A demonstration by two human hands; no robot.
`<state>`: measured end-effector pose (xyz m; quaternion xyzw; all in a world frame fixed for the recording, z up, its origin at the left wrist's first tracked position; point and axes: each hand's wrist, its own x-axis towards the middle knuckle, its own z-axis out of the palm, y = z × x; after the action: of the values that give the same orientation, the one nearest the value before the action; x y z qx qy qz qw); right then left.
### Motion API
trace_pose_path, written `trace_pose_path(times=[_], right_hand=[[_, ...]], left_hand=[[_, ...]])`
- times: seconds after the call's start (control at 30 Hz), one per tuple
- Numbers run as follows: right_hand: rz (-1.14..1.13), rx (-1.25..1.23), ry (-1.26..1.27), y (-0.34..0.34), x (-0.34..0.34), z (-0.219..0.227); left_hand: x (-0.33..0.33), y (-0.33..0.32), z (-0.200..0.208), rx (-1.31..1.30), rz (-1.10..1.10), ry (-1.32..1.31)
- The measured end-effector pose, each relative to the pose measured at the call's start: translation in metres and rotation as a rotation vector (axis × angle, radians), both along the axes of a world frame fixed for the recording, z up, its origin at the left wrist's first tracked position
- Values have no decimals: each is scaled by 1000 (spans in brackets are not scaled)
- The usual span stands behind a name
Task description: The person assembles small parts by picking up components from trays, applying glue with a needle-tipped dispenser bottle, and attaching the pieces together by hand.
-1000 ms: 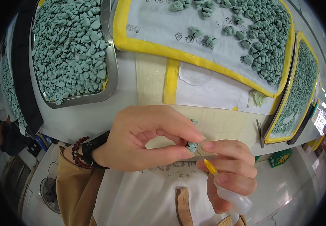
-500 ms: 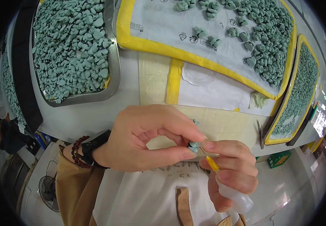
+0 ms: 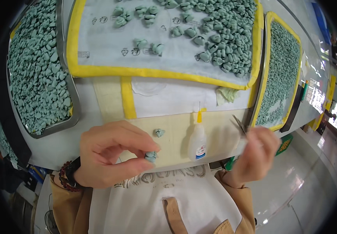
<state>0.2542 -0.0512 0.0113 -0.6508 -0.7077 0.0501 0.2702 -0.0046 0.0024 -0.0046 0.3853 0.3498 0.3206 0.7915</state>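
Between the thumb and forefinger of my left hand is a small grey-green petal-shaped piece with darker seams. Just beyond it, a similar small cluster lies on the cream mat. A white glue bottle with a yellow needle tip stands upright on the mat, between my two hands. To its right, my right hand, partly motion-blurred, has its fingertips closed on the near end of metal tweezers, whose points face away from me.
A yellow-edged tray holding grey-green clusters lies ahead. Metal trays of small pieces stand at left and right. A crumpled pale green scrap rests on white paper beyond the bottle.
My right hand has let go of the glue bottle, now standing on the mat, and moved right to the tweezers. My left hand still pinches the piece. The view has shifted right.
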Motion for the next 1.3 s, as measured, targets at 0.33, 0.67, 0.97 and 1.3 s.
trace_pose_path(times=[0.33, 0.67, 0.97, 1.3], right_hand=[[-419, -75, -358, 6, 103, -4], [-356, -64, -470, 16, 98, -9], [-355, -94, -497, 16, 100, -7], [-255, -49, -555, 16, 103, -9]], left_hand=[[6, 5, 7, -28, -4, -6], [5, 4, 6, -63, -44, -14], [4, 4, 6, -88, -57, -15], [3, 3, 7, -101, -73, -27]])
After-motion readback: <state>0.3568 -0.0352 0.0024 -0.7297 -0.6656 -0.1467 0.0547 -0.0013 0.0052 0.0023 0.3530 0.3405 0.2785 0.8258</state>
